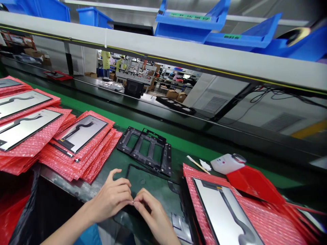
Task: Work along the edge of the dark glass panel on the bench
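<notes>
The left hand (112,199) and right hand (153,214) pinch their fingertips shut on a tiny piece (133,202), too small to identify, just nearer the person than the black bracket frame (145,149). It looks light and flimsy, best held by its edges. Between piece and bracket lies one thin black gasket (173,187). Left of the bracket are four display panels (81,133) on red bubble bags (102,160). To the right are one more panel, one white bottle (227,163) and one swab (197,164).
</notes>
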Demonstrator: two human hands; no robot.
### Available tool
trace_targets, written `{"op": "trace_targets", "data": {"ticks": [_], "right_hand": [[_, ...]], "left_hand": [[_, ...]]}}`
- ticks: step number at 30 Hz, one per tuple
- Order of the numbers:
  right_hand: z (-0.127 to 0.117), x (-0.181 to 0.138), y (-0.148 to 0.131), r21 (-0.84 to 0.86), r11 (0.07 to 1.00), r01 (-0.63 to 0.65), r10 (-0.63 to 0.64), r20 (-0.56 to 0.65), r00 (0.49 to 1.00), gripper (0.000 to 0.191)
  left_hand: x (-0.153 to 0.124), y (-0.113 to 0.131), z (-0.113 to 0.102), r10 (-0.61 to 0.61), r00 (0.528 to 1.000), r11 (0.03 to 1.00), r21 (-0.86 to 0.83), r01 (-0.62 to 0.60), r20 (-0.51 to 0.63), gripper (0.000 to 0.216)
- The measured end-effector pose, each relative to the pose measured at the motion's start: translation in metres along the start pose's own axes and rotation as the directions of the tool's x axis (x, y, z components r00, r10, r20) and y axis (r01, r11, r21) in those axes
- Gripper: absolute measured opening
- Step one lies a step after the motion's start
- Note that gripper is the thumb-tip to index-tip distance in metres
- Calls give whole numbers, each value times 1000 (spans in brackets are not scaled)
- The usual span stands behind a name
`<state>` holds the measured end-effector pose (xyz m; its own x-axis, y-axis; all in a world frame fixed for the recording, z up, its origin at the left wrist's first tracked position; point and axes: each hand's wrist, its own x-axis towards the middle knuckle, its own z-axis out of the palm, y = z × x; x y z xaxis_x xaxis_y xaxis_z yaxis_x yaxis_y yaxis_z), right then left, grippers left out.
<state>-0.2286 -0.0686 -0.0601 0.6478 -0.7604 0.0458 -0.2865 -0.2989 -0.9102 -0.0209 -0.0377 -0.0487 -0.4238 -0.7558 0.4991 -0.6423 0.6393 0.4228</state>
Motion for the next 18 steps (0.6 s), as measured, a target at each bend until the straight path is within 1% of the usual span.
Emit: {"op": "trace_targets", "data": {"ticks": [2,4,6,8,10,12,14,16,18], "right_hand": [[-1,-1,-2,11,1000,-3,3,18,1000,26],[-4,-2,-3,-11,1000,-12,12,6,1000,26],[-7,-4,-2,-72,997,-25,24,-14,1000,25],[-8,-5,-1,-152,988,-30,27,-20,999,20],[-5,-5,0,-236,972,1,2,11,1000,15],[-1,-4,-1,-327,944,46,-27,62,998,10],[4,-1,-2,-410,908,80,-37,111,993,10],[9,3,-3,-469,878,94,-35,132,991,12],[12,5,-3,-496,862,106,-40,143,989,12]], "left_hand": [[-1,-2,-6,-31,999,1000,-5,31,-20,19],[-4,-9,-14,-86,995,996,-10,86,-51,19],[-8,-20,-22,-145,985,989,4,146,-93,19],[-12,-33,-26,-187,974,979,55,196,-132,20],[-14,-44,-28,-213,966,964,131,232,-147,24],[-15,-50,-26,-224,965,950,188,248,-140,23],[-15,-52,-23,-225,967,944,220,247,-121,19],[-16,-50,-19,-223,971,940,247,237,-85,27],[-19,-45,-15,-217,976,941,258,217,-28,30]]}}
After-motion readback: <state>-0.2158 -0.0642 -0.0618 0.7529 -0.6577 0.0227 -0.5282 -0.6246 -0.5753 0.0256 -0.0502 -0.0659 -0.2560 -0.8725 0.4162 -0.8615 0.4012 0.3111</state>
